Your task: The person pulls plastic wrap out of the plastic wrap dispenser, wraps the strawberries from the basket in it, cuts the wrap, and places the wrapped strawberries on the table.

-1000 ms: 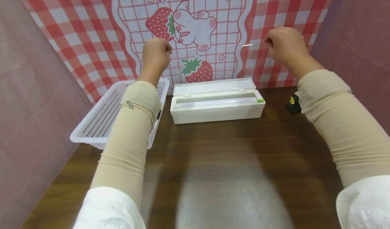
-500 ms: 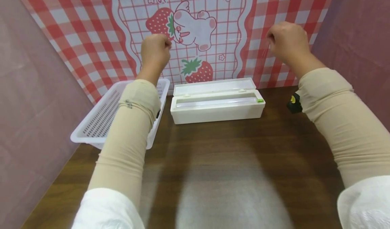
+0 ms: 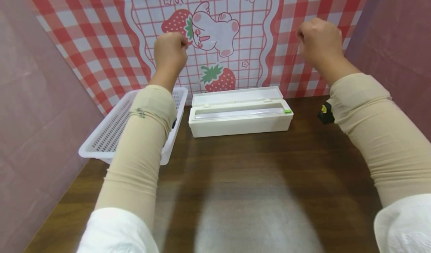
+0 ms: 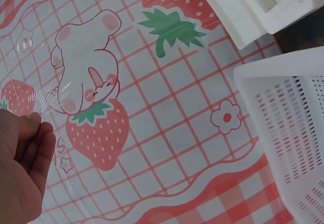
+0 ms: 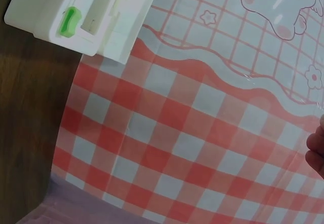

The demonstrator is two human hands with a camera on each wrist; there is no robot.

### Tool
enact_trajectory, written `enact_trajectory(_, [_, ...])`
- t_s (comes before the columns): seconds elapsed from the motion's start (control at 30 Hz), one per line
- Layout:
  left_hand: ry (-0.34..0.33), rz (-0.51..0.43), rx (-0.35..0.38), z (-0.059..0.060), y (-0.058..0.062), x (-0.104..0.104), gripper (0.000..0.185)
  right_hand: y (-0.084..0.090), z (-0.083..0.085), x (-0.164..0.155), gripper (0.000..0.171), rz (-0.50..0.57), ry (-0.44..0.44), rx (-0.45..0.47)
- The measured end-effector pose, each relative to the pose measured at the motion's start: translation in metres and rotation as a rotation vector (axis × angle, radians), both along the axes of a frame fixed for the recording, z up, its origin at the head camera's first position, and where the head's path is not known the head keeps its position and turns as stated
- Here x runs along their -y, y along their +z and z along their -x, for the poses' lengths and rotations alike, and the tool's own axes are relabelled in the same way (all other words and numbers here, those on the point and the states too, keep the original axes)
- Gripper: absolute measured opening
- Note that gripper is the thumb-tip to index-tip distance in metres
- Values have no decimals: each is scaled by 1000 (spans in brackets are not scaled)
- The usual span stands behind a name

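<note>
While we pinch the clear film taut between left hand and right hand above the far dispenser on the desk, we judge cutting comes next.

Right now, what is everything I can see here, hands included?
Cling film sheet: one, clear, stretched in the air between both hands.
Film dispenser box: one, white with a green slider, lid open, at the table's far side.
Basket: one, white, perforated, left of the box.
Table: one, dark brown wood.
Backdrop: one, red-checked with strawberries.
Left hand: one, raised, pinches the film's corner.
Right hand: one, raised, pinches the film's other corner.
</note>
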State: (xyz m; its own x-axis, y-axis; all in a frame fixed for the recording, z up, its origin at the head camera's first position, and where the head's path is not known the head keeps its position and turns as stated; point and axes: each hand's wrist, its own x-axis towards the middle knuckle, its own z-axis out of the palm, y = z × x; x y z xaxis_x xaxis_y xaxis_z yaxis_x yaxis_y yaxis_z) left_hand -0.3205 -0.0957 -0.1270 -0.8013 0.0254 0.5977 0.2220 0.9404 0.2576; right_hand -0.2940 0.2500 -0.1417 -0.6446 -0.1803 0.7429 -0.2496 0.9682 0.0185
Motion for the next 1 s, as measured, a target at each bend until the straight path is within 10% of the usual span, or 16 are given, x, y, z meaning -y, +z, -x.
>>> enact_trajectory(1.0, [6, -69, -87, -10, 26, -3, 21, 21, -9, -1, 23, -3, 1, -100])
